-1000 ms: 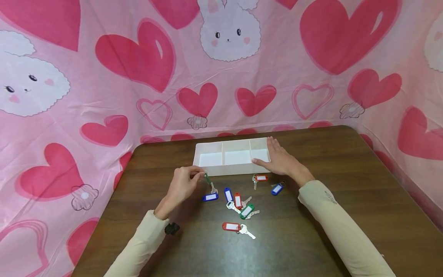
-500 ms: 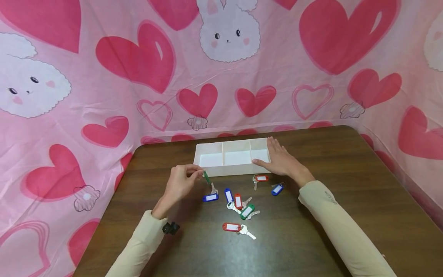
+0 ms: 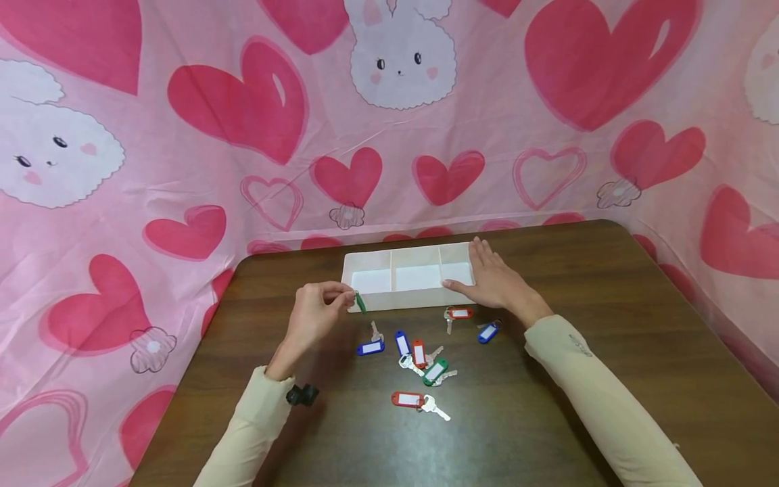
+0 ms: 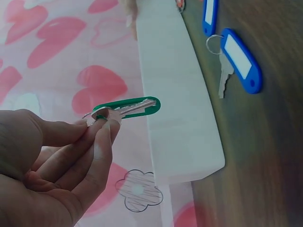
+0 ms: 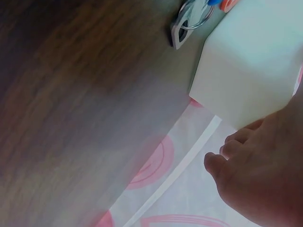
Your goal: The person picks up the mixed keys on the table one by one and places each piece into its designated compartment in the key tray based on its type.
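The left grip [image 3: 315,312] is pinching a green-tagged key [image 4: 127,108] above the near left corner of the white 3-compartment tray [image 3: 365,302]; the right grip [image 3: 494,279] is resting flat and relaxed against the tray's right end, near the surface's far edge

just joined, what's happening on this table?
A person's left hand pinches a green-tagged key and holds it in the air by the left end of a white three-compartment tray. The right hand rests flat against the tray's right end. All three compartments look empty. Other keys with red, blue and green tags lie scattered on the brown table in front of the tray.
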`<state>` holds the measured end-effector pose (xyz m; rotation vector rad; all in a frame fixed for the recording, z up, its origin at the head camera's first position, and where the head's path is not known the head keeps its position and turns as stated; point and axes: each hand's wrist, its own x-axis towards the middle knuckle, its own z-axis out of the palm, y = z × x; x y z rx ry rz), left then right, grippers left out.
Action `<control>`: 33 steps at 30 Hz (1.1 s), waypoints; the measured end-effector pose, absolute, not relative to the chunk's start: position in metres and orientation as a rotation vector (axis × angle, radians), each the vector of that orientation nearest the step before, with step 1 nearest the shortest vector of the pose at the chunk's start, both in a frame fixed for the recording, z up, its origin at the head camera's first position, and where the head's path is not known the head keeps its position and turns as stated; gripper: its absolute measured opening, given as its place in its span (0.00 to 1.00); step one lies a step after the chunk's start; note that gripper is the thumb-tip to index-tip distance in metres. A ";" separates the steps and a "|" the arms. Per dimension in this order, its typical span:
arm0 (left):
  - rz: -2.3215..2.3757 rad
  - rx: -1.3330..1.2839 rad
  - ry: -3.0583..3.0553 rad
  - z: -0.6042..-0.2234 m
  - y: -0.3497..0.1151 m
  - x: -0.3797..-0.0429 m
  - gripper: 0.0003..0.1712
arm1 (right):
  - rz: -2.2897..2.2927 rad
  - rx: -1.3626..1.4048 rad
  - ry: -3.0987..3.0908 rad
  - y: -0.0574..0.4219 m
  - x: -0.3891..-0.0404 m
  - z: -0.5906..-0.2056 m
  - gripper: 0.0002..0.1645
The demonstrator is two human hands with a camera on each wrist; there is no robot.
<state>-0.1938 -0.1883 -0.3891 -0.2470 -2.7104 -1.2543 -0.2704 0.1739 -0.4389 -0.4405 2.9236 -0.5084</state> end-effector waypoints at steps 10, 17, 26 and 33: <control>-1.262 -0.236 -2.735 -0.384 -0.190 -0.197 0.08 | -0.436 -0.451 2.935 0.170 -0.271 -0.438 0.76; -1.271 -0.218 -2.743 -0.384 -0.192 -0.201 0.07 | -0.418 -0.447 2.933 0.169 -0.271 -0.437 0.76; -1.355 -0.218 -2.735 -0.380 -0.193 -0.208 0.07 | -0.418 -0.440 2.936 0.171 -0.271 -0.436 0.75; -1.410 -0.221 -2.750 -0.375 -0.194 -0.212 0.08 | -0.402 -0.441 2.938 0.172 -0.271 -0.436 0.74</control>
